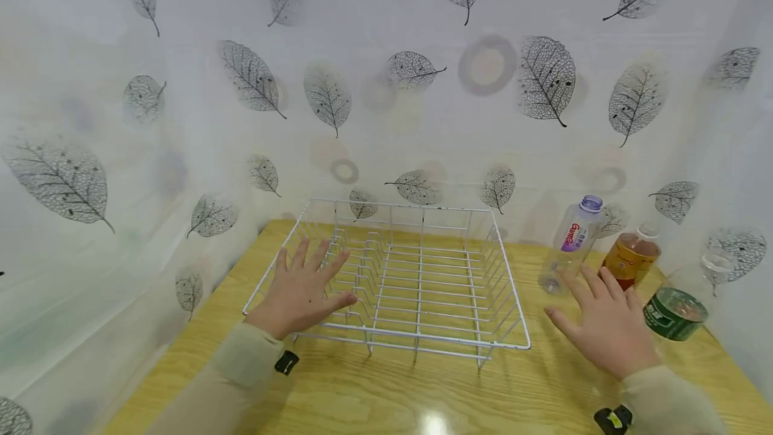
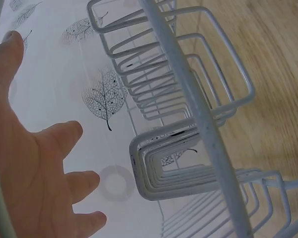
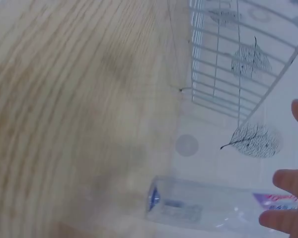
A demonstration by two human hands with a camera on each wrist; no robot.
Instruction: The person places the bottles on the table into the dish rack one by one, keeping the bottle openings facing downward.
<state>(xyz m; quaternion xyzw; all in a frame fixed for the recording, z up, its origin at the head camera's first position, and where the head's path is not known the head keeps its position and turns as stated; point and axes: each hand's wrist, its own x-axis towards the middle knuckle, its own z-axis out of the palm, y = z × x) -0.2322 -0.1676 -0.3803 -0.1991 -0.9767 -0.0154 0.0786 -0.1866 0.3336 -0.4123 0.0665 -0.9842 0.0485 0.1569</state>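
A white wire dish rack [image 1: 421, 287] stands on the wooden table. My left hand [image 1: 304, 291], fingers spread, is over the rack's left side; in the left wrist view the hand [image 2: 37, 163] appears beside the rack's wires [image 2: 188, 94]. On the right, my right hand [image 1: 604, 321] has its fingers extended in front of several bottles and holds nothing. Nearest its fingertips are a clear bottle [image 1: 570, 244] with a purple neck and an orange-labelled bottle [image 1: 630, 259] of dark reddish look. A clear bottle with a green label [image 1: 675, 313] stands to the hand's right.
A pale sheet [image 1: 386, 126] printed with dark leaf shapes hangs behind the table and along its sides. The wood-grain table top [image 1: 362, 395] stretches in front of the rack, and the bottles stand near its right edge.
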